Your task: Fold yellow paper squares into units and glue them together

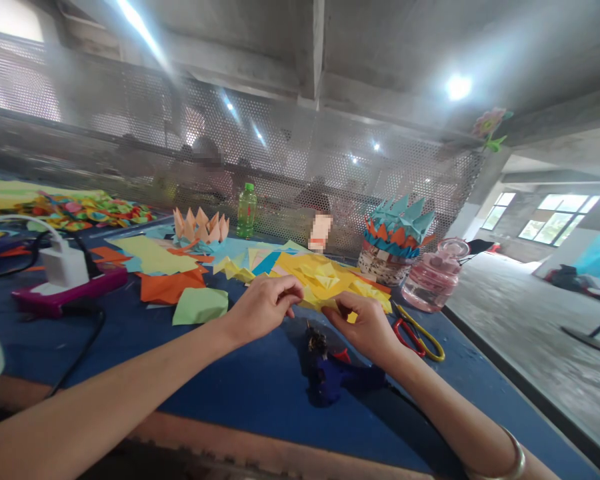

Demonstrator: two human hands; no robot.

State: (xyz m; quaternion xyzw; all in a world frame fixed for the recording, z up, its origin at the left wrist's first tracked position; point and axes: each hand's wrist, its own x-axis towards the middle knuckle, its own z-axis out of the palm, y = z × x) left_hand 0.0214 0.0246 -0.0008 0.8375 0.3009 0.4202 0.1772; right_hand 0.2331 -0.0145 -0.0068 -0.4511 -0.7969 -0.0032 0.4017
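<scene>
Over the blue table, my left hand is closed, thumb against curled fingers; whatever sits in its fingertips is too small to make out. Thumb and forefinger of my right hand pinch the near edge of a folded yellow paper piece. Behind both hands spreads a pile of yellow paper with pointed folded pieces on it. A blue hot glue gun lies just below my right hand, its nozzle darkened. Scissors with red and yellow handles rest beside my right wrist.
Orange and green paper lie left of my hands. A peach paper crown-like piece, green bottle, paper-decorated container and pink jug stand behind. A purple power strip is at left; the table edge runs at right.
</scene>
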